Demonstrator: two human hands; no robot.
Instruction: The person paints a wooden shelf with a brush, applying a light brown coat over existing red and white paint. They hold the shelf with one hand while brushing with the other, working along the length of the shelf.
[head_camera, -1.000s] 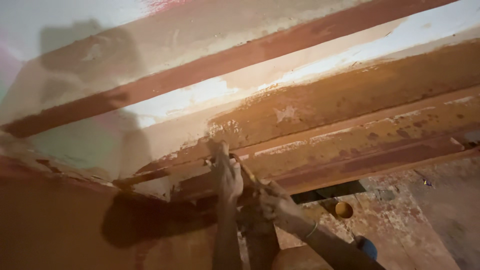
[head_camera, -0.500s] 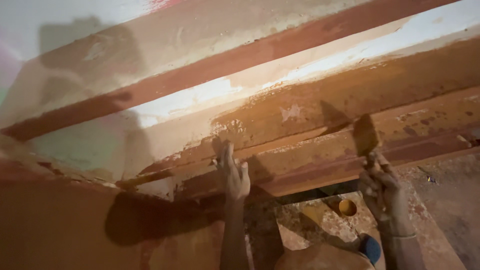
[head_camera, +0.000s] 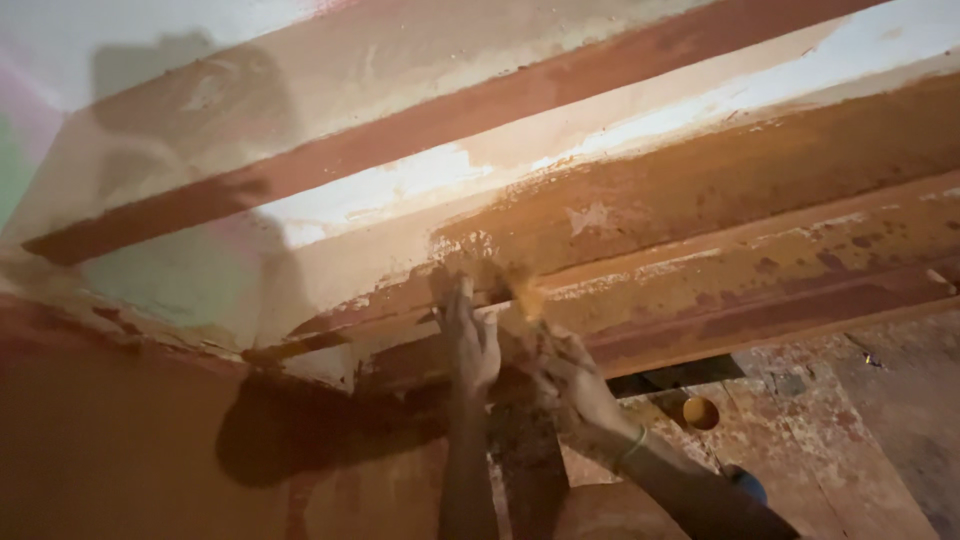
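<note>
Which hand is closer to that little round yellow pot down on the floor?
The right hand. It is raised at the beam, up and left of the yellow pot. The left hand presses the beam farther left.

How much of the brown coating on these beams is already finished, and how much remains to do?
Done: the long beam to the right looks mostly brown, with a few pale patches. In hand: the right hand presses a brush-like tool against the beam's patchy section, the left hand resting beside it. Left: the pale band above shows no brown.
</note>
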